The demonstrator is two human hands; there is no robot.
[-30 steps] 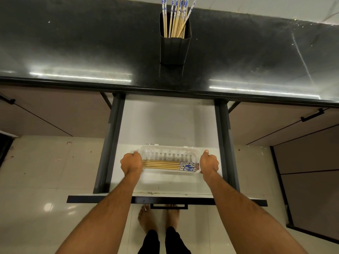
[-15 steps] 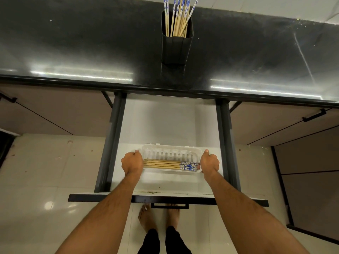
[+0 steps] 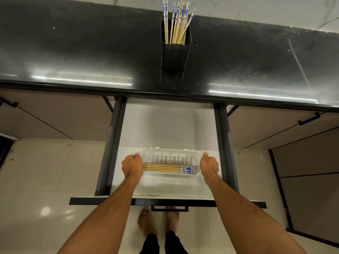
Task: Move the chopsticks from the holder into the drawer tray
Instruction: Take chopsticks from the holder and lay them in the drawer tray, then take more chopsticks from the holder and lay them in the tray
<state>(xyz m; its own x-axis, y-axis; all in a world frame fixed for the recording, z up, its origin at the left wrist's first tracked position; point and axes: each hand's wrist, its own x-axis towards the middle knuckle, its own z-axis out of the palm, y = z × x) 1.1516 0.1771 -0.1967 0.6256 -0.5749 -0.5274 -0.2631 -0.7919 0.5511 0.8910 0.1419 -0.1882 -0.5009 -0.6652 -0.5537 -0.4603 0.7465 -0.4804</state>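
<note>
A clear plastic tray (image 3: 169,153) lies in the open white drawer (image 3: 157,125) below the counter. Several wooden chopsticks with blue-and-white ends (image 3: 170,168) lie side by side in the tray's near half. My left hand (image 3: 131,165) grips the tray's left end, and my right hand (image 3: 209,165) grips its right end. On the black counter stands a dark square holder (image 3: 175,52) with several more chopsticks (image 3: 178,21) upright in it.
Dark drawer rails (image 3: 111,143) run along both sides, and the drawer front (image 3: 165,201) with its handle is nearest me. Brown cabinet doors (image 3: 275,129) flank the drawer. My bare feet (image 3: 157,220) stand on pale floor tiles under the drawer front.
Both hands stay on the tray's ends. The tray seems to sit slightly farther from the drawer front than one second ago.
</note>
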